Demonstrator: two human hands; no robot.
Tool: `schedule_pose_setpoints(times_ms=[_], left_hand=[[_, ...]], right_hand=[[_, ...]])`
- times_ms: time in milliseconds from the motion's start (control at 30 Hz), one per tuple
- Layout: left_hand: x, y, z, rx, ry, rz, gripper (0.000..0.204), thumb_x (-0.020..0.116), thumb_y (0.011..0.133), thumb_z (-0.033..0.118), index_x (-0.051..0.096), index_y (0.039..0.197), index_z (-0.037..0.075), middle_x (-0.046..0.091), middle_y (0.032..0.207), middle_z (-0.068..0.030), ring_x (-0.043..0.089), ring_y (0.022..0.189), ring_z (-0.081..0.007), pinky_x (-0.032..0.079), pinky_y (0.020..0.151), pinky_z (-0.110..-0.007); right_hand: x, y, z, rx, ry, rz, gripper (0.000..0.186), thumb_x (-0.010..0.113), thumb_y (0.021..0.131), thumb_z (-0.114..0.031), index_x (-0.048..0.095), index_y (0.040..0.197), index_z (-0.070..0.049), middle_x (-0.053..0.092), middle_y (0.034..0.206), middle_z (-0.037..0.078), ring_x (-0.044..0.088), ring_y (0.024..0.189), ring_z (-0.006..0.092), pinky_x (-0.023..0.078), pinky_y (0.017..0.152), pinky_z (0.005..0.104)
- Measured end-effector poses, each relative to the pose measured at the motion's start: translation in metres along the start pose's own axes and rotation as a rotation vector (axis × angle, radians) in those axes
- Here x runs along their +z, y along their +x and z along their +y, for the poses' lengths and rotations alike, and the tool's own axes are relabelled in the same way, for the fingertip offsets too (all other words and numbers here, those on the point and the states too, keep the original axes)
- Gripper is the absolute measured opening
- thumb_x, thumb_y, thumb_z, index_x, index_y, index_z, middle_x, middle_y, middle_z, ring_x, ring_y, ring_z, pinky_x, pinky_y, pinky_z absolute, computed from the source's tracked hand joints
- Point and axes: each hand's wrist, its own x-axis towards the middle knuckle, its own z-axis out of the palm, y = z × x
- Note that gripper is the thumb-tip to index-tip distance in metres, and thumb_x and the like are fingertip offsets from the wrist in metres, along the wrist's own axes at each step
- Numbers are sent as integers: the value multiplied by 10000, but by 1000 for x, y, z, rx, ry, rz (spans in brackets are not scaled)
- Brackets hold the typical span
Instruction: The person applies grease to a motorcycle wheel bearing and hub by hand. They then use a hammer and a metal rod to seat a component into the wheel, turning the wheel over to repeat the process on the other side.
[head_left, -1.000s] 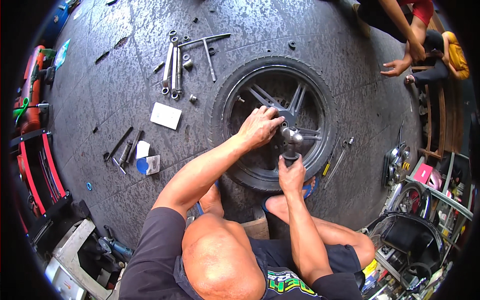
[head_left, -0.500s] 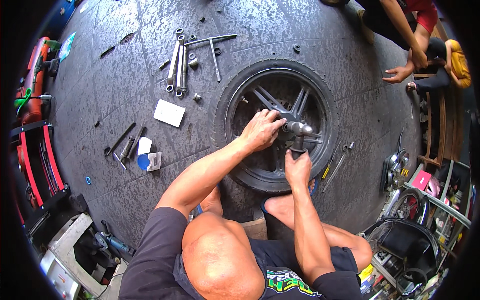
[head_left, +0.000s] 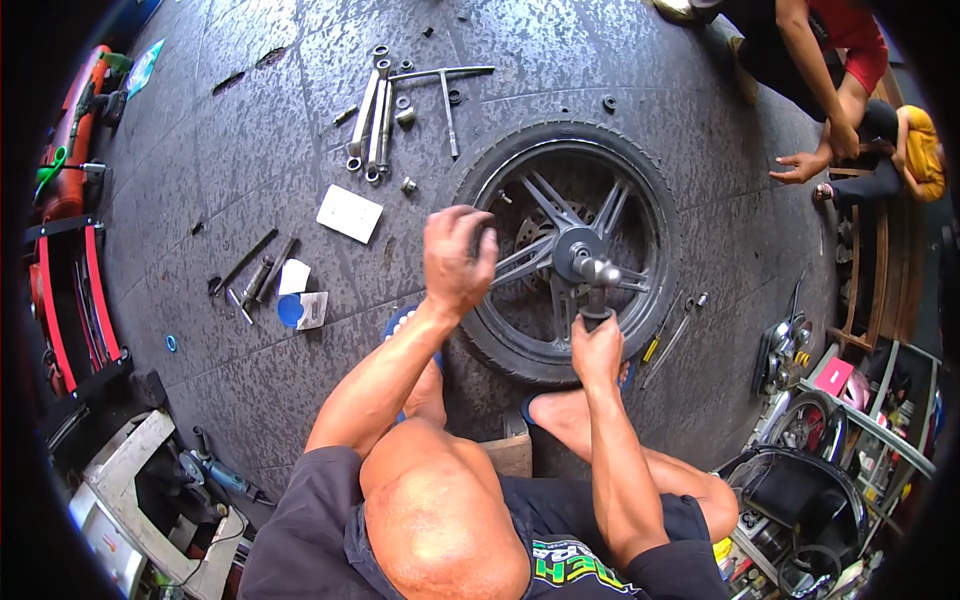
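Change logged: left grip (head_left: 456, 262) has come off the centre of the wheel (head_left: 563, 358) and is now over the tyre's left edge, its outline smeared by motion. Fingers half curled; a dark patch shows between thumb and fingers, but cannot tell whether that is something held or just tyre behind. Half a second ago this hand covered part of the hub (head_left: 573, 243); the hub's face and the left spokes are now in plain view. Right grip (head_left: 598, 350) unchanged: closed around the black handle of the hammer (head_left: 600, 272), the bright metal head at the lower right of the hub's middle, much as before. Contact between head and hub not resolvable from above. Wheel lies flat on the floor (head_left: 250, 160) in front of the person, near the feet; no shift against the tools beside it noted. Implication (judgement): the steadying or placing role of the left hand at the hub is suspended, so the work there presently rests with the right hand alone. Screwdriver (head_left: 652, 349) just right of the tyre, wrenches (head_left: 371, 120) and T-bar (head_left: 449, 110) farther off at upper left: all untouched.
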Motion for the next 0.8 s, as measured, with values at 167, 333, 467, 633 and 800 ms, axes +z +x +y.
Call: schedule_pose_setpoints(times_ms=[167, 333, 467, 633, 800], left_hand=[[-10, -14, -26, -203, 241, 98, 594, 749, 833, 217, 518, 1325, -24, 559, 1230, -231, 504, 1196, -417, 402, 1046, -490], [-5, -30, -41, -485, 132, -99, 775, 739, 874, 361, 414, 1437, -60, 537, 1309, -286, 504, 1249, -462, 409, 1068, -493], [-9, -31, -47, -574, 76, -149, 798, 730, 885, 428, 446, 1440, -71, 555, 1351, -305, 559, 1247, -439, 445, 1060, -460], [-29, -30, -61, -518, 3, -87, 570, 723, 900, 368, 637, 1270, -56, 689, 1184, -272, 697, 1066, -338, 533, 929, -403], [-56, -47, -69, -601, -33, -14, 310, 616, 986, 278, 699, 896, -7, 652, 696, -192, 646, 640, -270, 485, 602, -413]], right_hand=[[3, 6, 4, 14, 93, 74, 254, 705, 856, -155, 639, 996, 47, 715, 882, 280, 696, 897, 464, 534, 776, 507], [-6, 31, -2, 2, -64, 43, 297, 714, 846, -174, 653, 996, 76, 709, 925, 304, 689, 932, 473, 538, 801, 503], [-5, 37, -7, 15, -136, -99, 294, 712, 847, -179, 655, 1011, 57, 709, 919, 297, 680, 934, 482, 533, 799, 515], [-5, 18, -2, -34, -44, 0, 276, 708, 833, -157, 657, 1028, 32, 712, 910, 283, 684, 931, 475, 532, 791, 518], [-3, 15, 3, -18, -55, 47, 242, 700, 834, -144, 661, 968, 53, 713, 877, 281, 700, 908, 459, 538, 780, 493]])
